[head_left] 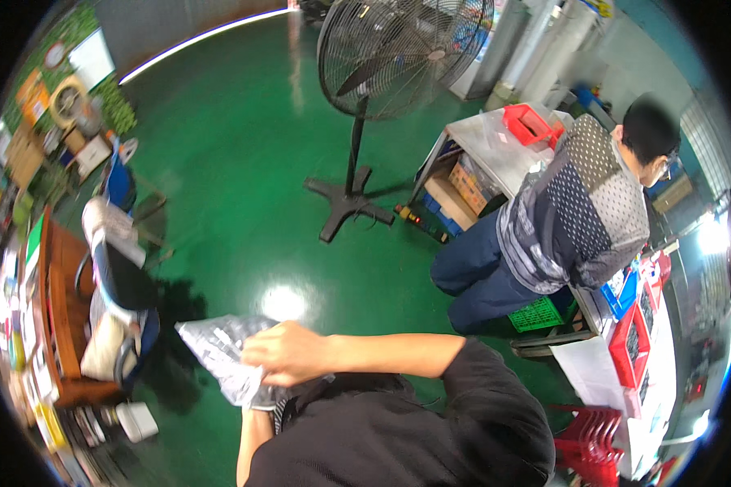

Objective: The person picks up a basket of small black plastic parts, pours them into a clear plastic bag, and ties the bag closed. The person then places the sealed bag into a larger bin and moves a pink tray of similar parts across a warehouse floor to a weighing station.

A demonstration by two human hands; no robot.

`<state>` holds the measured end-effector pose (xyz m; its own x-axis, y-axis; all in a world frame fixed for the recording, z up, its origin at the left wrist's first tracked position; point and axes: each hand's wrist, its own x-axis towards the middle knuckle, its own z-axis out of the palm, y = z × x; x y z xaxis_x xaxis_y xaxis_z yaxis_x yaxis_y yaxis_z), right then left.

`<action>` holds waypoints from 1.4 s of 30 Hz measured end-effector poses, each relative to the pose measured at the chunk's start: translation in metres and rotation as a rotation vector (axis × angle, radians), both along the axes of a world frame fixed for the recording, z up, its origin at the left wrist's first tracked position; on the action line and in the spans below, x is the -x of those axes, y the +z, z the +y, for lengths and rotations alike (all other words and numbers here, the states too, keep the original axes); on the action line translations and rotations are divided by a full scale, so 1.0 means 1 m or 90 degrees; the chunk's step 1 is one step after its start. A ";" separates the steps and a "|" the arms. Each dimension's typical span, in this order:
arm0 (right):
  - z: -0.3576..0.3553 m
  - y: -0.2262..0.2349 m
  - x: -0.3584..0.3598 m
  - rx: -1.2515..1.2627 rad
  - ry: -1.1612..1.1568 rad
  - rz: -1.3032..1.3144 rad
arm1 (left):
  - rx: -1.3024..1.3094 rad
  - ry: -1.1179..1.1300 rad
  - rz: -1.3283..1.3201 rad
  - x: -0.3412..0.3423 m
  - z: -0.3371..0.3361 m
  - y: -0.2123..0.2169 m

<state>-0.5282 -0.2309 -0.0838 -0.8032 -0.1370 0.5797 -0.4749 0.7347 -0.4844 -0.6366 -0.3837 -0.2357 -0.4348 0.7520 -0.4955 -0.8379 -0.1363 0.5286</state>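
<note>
A clear plastic bag (223, 351) with dark and silvery pieces in it is up in front of my body, above the green floor. My right hand (288, 354) reaches across my chest, its fingers closed on the bag's upper right part. From below, my left forearm (255, 445) rises to the bag's underside. The bag covers my left hand, so its fingers are hidden. What exactly the pieces inside are is too blurred to make out.
A black pedestal fan (351, 195) stands ahead. To the right, a person (556, 211) in a patterned shirt works beside a bench with red bins (629, 345). Red stacked stools (589, 446) are at lower right. A chair (122, 280) and a wooden desk (61, 316) are on the left.
</note>
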 end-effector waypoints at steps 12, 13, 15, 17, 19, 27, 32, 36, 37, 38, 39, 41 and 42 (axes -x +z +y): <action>0.353 -0.020 0.460 0.154 -0.552 -0.048 | -0.009 -0.331 0.097 0.542 0.456 0.013; 0.385 -0.021 0.487 0.159 -0.629 -0.042 | -0.023 -0.377 0.120 0.566 0.506 0.014; 0.460 -0.023 0.545 0.148 -0.718 0.041 | -0.061 -0.452 0.201 0.618 0.600 0.032; 0.553 -0.033 0.587 0.150 -0.819 0.114 | -0.116 -0.540 0.284 0.650 0.700 0.029; 0.636 -0.047 0.628 0.191 -0.888 0.097 | -0.179 -0.612 0.426 0.681 0.791 0.022; 1.005 0.004 0.753 0.316 -1.015 0.016 | -0.229 -0.799 0.560 0.804 1.207 0.056; 1.242 0.000 0.782 0.263 -1.187 0.011 | -0.178 -0.880 0.197 0.820 1.479 0.046; 1.403 0.017 0.764 0.221 -1.344 0.075 | -0.125 -1.025 -0.023 0.770 1.659 0.058; 1.440 0.022 0.752 0.183 -1.371 0.115 | -0.165 -1.078 -0.013 0.746 1.696 0.069; 1.473 0.028 0.733 0.143 -1.395 0.151 | -0.214 -1.129 0.000 0.720 1.731 0.080; 1.504 0.038 0.712 0.180 -1.445 0.118 | -0.274 -1.172 0.020 0.692 1.765 0.092; 1.566 0.047 0.669 0.259 -1.531 0.070 | -0.355 -1.223 0.017 0.634 1.833 0.098; 1.597 0.044 0.641 0.284 -1.573 0.029 | -0.379 -1.240 -0.025 0.596 1.865 0.098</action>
